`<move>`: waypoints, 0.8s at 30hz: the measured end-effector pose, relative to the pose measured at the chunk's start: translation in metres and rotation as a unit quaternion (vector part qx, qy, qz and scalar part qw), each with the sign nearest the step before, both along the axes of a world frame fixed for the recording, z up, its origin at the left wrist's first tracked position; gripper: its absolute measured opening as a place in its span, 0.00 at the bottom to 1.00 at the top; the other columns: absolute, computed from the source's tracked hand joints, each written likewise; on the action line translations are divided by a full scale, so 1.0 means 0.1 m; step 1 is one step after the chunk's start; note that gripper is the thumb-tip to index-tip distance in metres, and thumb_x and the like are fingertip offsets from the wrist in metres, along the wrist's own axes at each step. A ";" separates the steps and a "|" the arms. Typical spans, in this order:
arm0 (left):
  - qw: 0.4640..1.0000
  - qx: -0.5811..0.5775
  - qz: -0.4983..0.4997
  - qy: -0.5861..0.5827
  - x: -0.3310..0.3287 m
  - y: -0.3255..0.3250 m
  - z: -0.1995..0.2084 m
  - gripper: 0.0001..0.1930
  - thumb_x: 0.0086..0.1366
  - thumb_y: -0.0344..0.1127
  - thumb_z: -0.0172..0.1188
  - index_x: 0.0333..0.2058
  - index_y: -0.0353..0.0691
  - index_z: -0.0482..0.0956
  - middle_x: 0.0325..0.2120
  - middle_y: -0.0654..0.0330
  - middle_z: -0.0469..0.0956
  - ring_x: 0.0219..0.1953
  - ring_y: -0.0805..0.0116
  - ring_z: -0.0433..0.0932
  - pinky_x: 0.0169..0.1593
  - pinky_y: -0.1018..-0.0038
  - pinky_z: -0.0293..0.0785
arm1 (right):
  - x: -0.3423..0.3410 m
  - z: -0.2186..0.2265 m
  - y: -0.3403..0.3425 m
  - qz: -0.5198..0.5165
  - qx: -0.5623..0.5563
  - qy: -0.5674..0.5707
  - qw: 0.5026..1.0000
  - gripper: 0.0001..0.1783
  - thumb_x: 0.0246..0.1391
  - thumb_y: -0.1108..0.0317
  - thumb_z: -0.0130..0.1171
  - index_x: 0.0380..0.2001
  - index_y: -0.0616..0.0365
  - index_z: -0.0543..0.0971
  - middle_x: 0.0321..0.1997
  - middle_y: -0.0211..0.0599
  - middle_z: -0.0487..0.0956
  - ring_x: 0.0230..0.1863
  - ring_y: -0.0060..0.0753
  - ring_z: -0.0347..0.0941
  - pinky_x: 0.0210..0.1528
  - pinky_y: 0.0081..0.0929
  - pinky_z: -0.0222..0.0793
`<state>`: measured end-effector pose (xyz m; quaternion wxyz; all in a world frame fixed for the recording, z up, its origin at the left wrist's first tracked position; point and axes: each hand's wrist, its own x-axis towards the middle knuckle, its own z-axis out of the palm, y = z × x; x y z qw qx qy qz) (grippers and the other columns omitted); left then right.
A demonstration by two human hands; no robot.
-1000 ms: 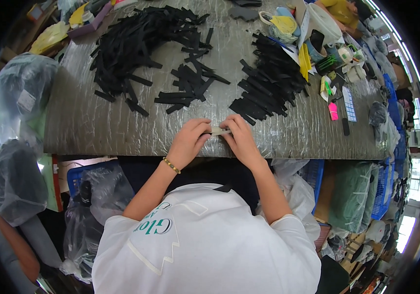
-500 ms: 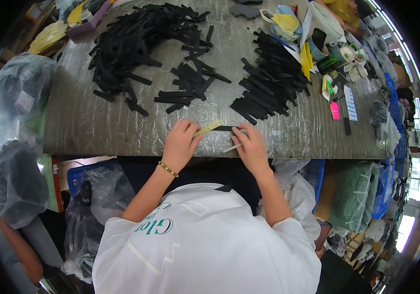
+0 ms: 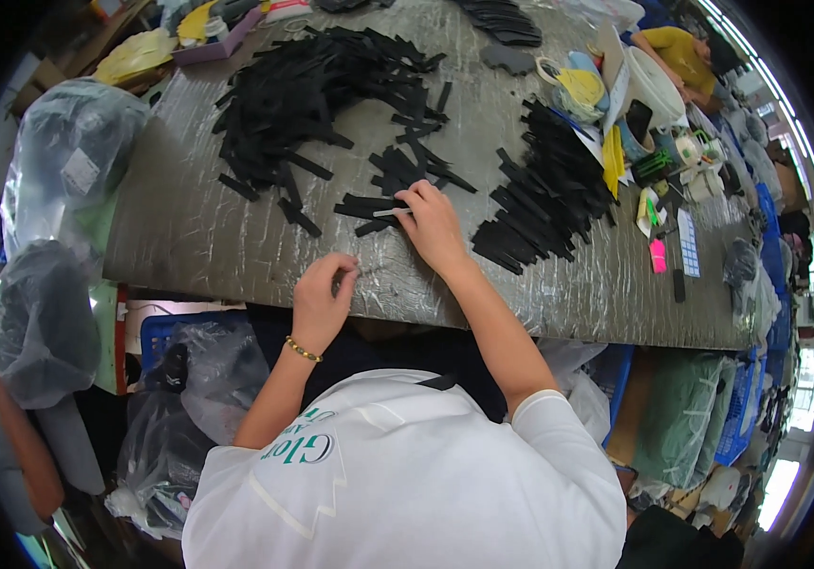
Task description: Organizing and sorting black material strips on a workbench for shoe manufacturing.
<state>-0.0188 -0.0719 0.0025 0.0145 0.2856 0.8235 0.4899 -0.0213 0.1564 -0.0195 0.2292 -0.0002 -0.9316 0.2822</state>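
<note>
My right hand [image 3: 431, 226] has reached over the small middle pile of black strips [image 3: 396, 171]. A thin, pale pen-like stick [image 3: 390, 212] is held in it and points left. Its fingertips are at the strips; whether they also pinch one I cannot tell. My left hand [image 3: 323, 292], with a beaded bracelet on its wrist, rests near the table's front edge. Its fingers are curled toward the thumb, and what they hold, if anything, is hidden. A large heap of black strips [image 3: 307, 104] lies at the far left, and a flatter row of strips [image 3: 545, 190] to the right.
The table [image 3: 208, 256] has a shiny, wrinkled cover. At its right stand a white bucket [image 3: 654, 85], a phone [image 3: 638, 116], a pink tag [image 3: 657, 256] and a blue-and-white card [image 3: 688, 243]. Bagged bundles [image 3: 75, 171] flank the left side. Another person [image 3: 677, 55] works at the far right.
My right hand has moved up and left to the middle pile, keeping the pale stick. The yellow strip and black strip between my hands no longer show. The view has shifted a little.
</note>
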 end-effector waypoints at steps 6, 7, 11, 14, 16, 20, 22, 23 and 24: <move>0.991 0.070 0.093 0.064 -0.10 -0.15 0.15 0.02 0.62 0.23 0.61 0.34 0.34 0.77 0.39 0.54 0.84 0.39 0.53 0.82 0.45 0.66 0.77 | 0.14 0.07 0.02 0.044 0.027 0.027 0.998 0.08 0.52 0.74 0.64 0.37 0.59 0.79 0.38 0.37 0.74 0.44 0.45 0.72 0.47 0.38 0.67; 0.989 0.071 0.093 0.095 -0.10 -0.09 0.18 0.03 0.61 0.22 0.61 0.34 0.35 0.77 0.39 0.54 0.84 0.40 0.52 0.82 0.46 0.65 0.77 | 0.29 0.14 0.01 0.048 0.073 0.043 0.995 0.08 0.50 0.74 0.65 0.36 0.58 0.79 0.39 0.36 0.74 0.44 0.44 0.73 0.46 0.37 0.67; 0.980 0.018 -0.051 0.192 -0.07 0.23 0.14 0.06 0.58 0.22 0.59 0.35 0.35 0.77 0.42 0.53 0.82 0.43 0.52 0.80 0.46 0.62 0.77 | 0.89 0.15 0.04 0.059 0.177 0.059 0.981 0.11 0.47 0.73 0.64 0.36 0.56 0.80 0.40 0.35 0.76 0.42 0.40 0.73 0.45 0.34 0.67; 0.969 -0.047 -0.159 0.185 0.01 0.37 -0.03 0.07 0.59 0.23 0.58 0.37 0.35 0.77 0.42 0.54 0.81 0.44 0.52 0.80 0.46 0.62 0.77 | 1.18 0.11 0.07 0.049 0.181 0.024 0.982 0.12 0.48 0.72 0.62 0.38 0.57 0.80 0.40 0.34 0.76 0.43 0.38 0.74 0.44 0.34 0.67; 0.964 -0.054 -0.192 0.175 0.05 0.40 -0.08 0.07 0.59 0.23 0.57 0.38 0.35 0.76 0.41 0.55 0.81 0.44 0.52 0.80 0.46 0.62 0.78 | 1.28 0.07 0.09 0.030 0.153 -0.013 0.988 0.10 0.49 0.73 0.63 0.38 0.57 0.80 0.43 0.35 0.77 0.44 0.39 0.75 0.45 0.34 0.67; 0.963 -0.042 -0.224 0.145 0.06 0.46 -0.08 0.07 0.60 0.22 0.58 0.38 0.35 0.77 0.41 0.54 0.81 0.43 0.50 0.80 0.46 0.62 0.77 | 1.35 0.05 0.09 0.004 0.044 0.005 0.999 0.09 0.52 0.73 0.64 0.37 0.59 0.80 0.45 0.35 0.78 0.46 0.41 0.75 0.46 0.35 0.67; 0.964 -0.043 -0.223 0.135 0.05 0.47 -0.09 0.07 0.61 0.22 0.59 0.38 0.35 0.77 0.42 0.54 0.81 0.43 0.50 0.80 0.46 0.62 0.77 | 1.33 0.03 0.15 0.026 -0.018 0.005 0.999 0.07 0.53 0.74 0.65 0.36 0.59 0.80 0.46 0.36 0.79 0.47 0.43 0.75 0.46 0.35 0.67; 0.972 -0.043 -0.197 0.123 0.05 0.46 -0.13 0.07 0.60 0.22 0.58 0.38 0.35 0.77 0.40 0.52 0.80 0.42 0.49 0.79 0.46 0.62 0.77 | 1.30 0.03 0.15 0.028 -0.020 0.006 0.999 0.07 0.53 0.74 0.65 0.36 0.59 0.80 0.46 0.36 0.79 0.47 0.43 0.75 0.46 0.35 0.67; 0.978 -0.043 -0.171 0.111 0.04 0.45 -0.15 0.08 0.60 0.22 0.57 0.39 0.35 0.77 0.39 0.51 0.80 0.42 0.48 0.79 0.45 0.61 0.77 | 1.27 0.05 0.15 0.029 -0.028 -0.006 0.999 0.07 0.53 0.74 0.65 0.36 0.59 0.80 0.45 0.37 0.79 0.47 0.44 0.75 0.47 0.36 0.67</move>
